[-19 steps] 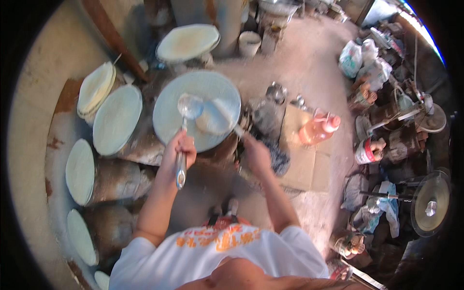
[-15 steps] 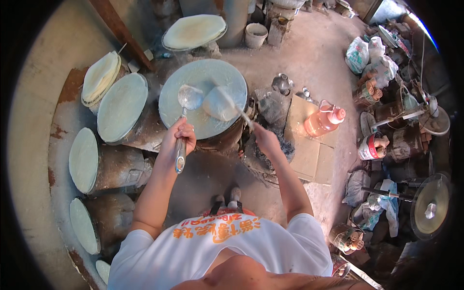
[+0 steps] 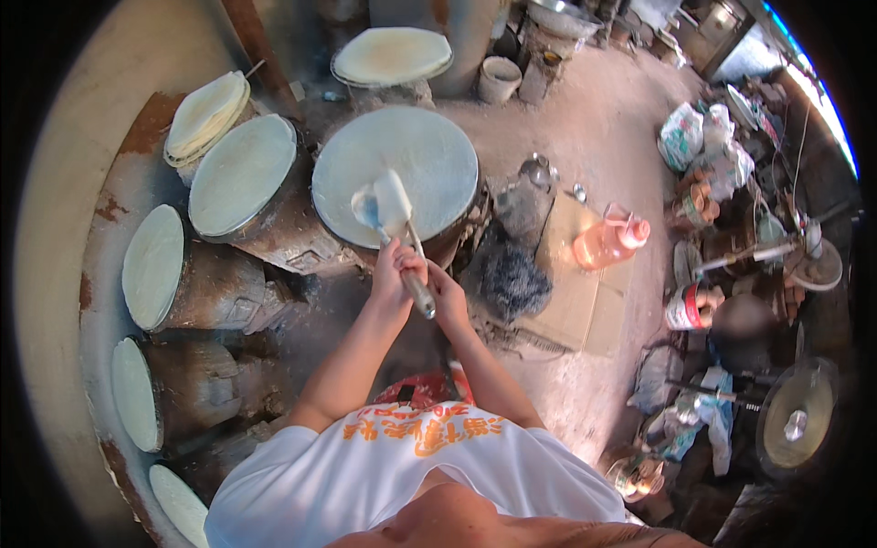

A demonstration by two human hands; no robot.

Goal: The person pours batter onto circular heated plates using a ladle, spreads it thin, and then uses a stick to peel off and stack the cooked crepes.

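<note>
My left hand (image 3: 399, 272) is closed around the handle of a metal ladle (image 3: 366, 209); the handle's thick end sticks out toward me. Close beside it, my right hand (image 3: 447, 294) grips the thin handle of a spreader with a pale, paddle-like head (image 3: 394, 195). The two tool heads meet or overlap, smeared by motion, above the near part of a large round griddle (image 3: 395, 146). That griddle's top looks coated with a thin, pale layer. Whether the tools touch each other or the griddle, I cannot tell.
Several more round griddles (image 3: 243, 173) on drum-like stoves curve along the left wall. Stacked thin flatbreads (image 3: 208, 114) lie at the far left, another stack (image 3: 393, 57) behind. At right, a pinkish jug (image 3: 610, 239) stands on cardboard (image 3: 574, 312); bags (image 3: 703, 142) and clutter line the far right.
Both hands have come together and nearer my body. The ladle and spreader, apart over the griddle before, now have their heads side by side. The view has shifted slightly.
</note>
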